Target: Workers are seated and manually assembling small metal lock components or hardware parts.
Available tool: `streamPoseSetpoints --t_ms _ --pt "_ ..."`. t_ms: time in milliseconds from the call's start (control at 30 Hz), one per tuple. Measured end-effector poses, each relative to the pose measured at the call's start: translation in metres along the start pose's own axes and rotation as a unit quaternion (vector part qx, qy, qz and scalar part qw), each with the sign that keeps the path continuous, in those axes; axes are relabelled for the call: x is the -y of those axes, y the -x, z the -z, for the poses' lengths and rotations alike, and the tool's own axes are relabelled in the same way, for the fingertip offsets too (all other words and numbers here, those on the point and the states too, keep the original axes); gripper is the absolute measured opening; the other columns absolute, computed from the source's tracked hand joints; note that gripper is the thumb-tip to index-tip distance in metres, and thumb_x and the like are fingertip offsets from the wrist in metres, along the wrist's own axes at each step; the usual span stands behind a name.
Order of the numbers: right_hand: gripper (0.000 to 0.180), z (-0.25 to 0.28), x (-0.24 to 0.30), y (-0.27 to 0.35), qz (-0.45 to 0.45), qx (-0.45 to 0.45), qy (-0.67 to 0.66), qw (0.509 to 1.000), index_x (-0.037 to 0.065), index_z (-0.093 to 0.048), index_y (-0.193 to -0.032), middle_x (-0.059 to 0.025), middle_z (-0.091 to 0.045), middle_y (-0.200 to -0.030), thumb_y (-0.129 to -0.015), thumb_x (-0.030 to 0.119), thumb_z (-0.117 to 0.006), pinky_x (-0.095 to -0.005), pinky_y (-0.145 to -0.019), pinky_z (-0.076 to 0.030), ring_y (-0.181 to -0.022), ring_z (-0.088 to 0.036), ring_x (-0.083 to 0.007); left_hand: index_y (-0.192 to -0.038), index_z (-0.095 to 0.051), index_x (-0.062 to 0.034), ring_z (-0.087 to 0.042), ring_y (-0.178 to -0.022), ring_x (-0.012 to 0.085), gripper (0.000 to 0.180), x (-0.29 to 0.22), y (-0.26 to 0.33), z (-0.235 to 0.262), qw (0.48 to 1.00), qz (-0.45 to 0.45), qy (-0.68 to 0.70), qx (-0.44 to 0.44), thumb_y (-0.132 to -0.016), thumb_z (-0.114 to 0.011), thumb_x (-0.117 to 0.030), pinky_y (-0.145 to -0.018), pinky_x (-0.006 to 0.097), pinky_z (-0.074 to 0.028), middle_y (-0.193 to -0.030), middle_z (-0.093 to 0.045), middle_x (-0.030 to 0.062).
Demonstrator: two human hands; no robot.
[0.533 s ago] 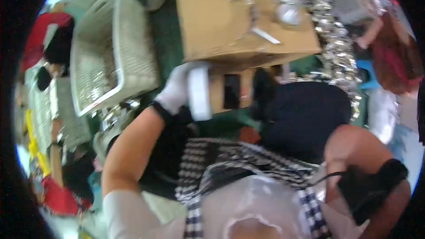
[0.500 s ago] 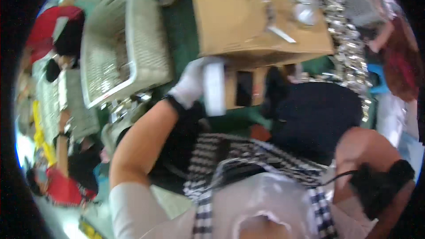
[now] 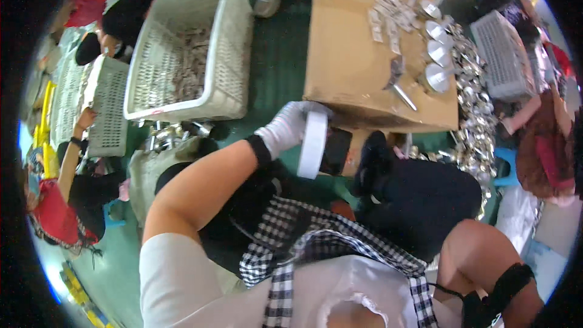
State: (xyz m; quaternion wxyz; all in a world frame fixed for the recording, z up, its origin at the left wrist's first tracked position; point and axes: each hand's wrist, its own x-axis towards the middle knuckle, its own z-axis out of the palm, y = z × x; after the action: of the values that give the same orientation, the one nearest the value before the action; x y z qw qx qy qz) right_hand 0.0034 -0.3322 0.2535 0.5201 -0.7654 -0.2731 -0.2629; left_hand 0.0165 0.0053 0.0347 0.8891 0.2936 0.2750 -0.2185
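My left hand (image 3: 284,132), in a white glove with a black cuff, is shut on a white roll of tape (image 3: 314,144) held on edge. It sits just below the front edge of a brown cardboard box (image 3: 352,67). A dark flat object (image 3: 337,150) lies right behind the roll. On the box top are small white pieces (image 3: 388,12), a few shiny metal cups (image 3: 437,54) and a thin metal tool (image 3: 402,92). My right forearm (image 3: 473,255) crosses the lower right with a black wrist strap (image 3: 507,288); its hand is out of the picture.
A large white plastic basket (image 3: 234,36) holding small metal parts stands left of the box, with a smaller white basket (image 3: 106,106) beyond it. A grey basket (image 3: 504,54) and a heap of shiny metal parts (image 3: 470,109) lie right. Other people sit at the left (image 3: 79,188) and right (image 3: 546,146).
My left hand keeps hold of the tape roll by the box's front edge and has shifted slightly right. The view has swung, so more of the box top shows.
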Motion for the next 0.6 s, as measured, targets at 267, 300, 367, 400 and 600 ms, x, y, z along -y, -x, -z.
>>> streamPoseSetpoints --t_ms 267,300,367,400,600 --pt "0.020 0.005 0.004 -0.008 -0.006 -0.014 -0.018 1.000 0.003 -0.049 -0.087 -0.0034 -0.043 -0.078 -0.092 0.022 -0.045 -0.0437 -0.099 -0.035 -0.074 -0.044 -0.0155 -0.099 -0.057 0.0019 -0.062 -0.075 0.0266 0.020 -0.006 0.004 -0.009 0.987 -0.047 -0.156 -0.016 -0.083 -0.055 -0.010 -0.071 0.040 -0.055 -0.091 -0.062 0.0145" --pt "0.020 0.004 0.002 -0.007 -0.012 -0.010 -0.027 1.000 0.003 -0.049 -0.087 -0.0032 -0.043 -0.077 -0.092 0.022 -0.045 -0.0437 -0.099 -0.035 -0.074 -0.044 -0.0152 -0.097 -0.059 0.0045 -0.061 -0.081 0.0272 0.018 -0.005 -0.001 0.002 0.967 -0.075 -0.245 -0.003 -0.082 -0.056 -0.005 -0.074 0.041 -0.054 -0.094 -0.062 0.0156" --pt "0.019 0.002 0.001 -0.005 -0.021 -0.015 -0.040 0.999 0.003 -0.049 -0.087 -0.0027 -0.042 -0.076 -0.092 0.022 -0.045 -0.0436 -0.099 -0.035 -0.072 -0.043 -0.0146 -0.096 -0.058 0.0032 -0.061 -0.080 0.0287 0.018 -0.010 -0.001 0.001 0.997 0.047 0.062 0.027 -0.082 -0.057 -0.008 -0.074 0.044 -0.053 -0.092 -0.062 0.0149" --pt "0.019 -0.005 -0.007 -0.004 -0.034 -0.014 -0.063 0.997 0.004 -0.049 -0.087 -0.0024 -0.042 -0.076 -0.092 0.021 -0.045 -0.0436 -0.099 -0.035 -0.072 -0.043 -0.0144 -0.093 -0.058 0.0031 -0.060 -0.080 0.0305 0.017 -0.013 0.004 0.001 0.997 0.051 0.052 -0.036 -0.082 -0.056 -0.010 -0.076 0.047 -0.052 -0.091 -0.061 0.0157" --pt "0.018 -0.027 0.015 -0.025 -0.043 -0.023 -0.147 0.988 0.004 -0.048 -0.086 -0.0010 -0.040 -0.073 -0.093 0.021 -0.045 -0.0434 -0.100 -0.035 -0.068 -0.043 -0.0126 -0.097 -0.058 0.0052 -0.059 -0.088 0.0290 0.021 -0.014 0.002 -0.003 1.000 0.013 -0.009 0.024 -0.085 -0.052 -0.011 -0.084 0.044 -0.050 -0.094 -0.061 0.0167"
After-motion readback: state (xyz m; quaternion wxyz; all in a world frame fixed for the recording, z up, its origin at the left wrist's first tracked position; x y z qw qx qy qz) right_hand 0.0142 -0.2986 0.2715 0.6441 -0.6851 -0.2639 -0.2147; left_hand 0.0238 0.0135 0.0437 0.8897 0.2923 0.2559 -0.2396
